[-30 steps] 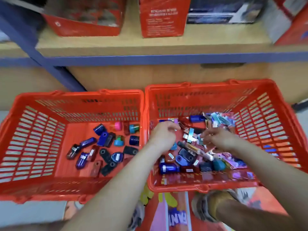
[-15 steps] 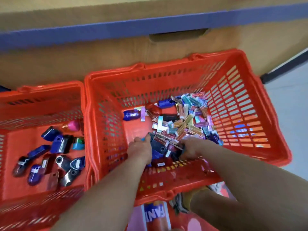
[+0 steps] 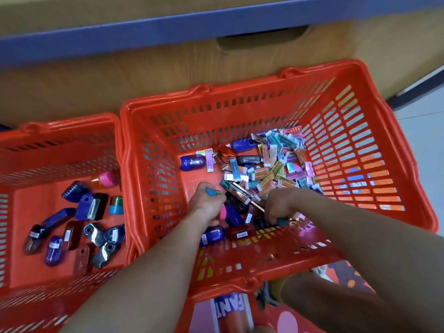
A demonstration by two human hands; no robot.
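Two red plastic baskets stand side by side. The right basket (image 3: 360, 150) holds a heap of shiny foil packets (image 3: 276, 164) and several small sharpeners. Both my hands are inside it near its front wall. My left hand (image 3: 207, 204) is curled round small items, a blue one (image 3: 211, 191) showing above the fingers and a pink one (image 3: 223, 211) below. My right hand (image 3: 280, 205) grips a teal item (image 3: 281, 221) among the sharpeners. The left basket (image 3: 60, 145) holds several blue, black and dark red sharpeners (image 3: 91, 207).
A wooden shelf unit with a blue edge (image 3: 168, 32) rises right behind the baskets. Orange printed packaging (image 3: 230, 311) lies under the right basket's front. A foot in a shoe (image 3: 266, 294) shows below that basket. Pale floor lies at the far right.
The view has dropped and swung right, off the upper shelf and onto the right basket. Both hands moved from the middle of the heap to the near side and closed on small items.
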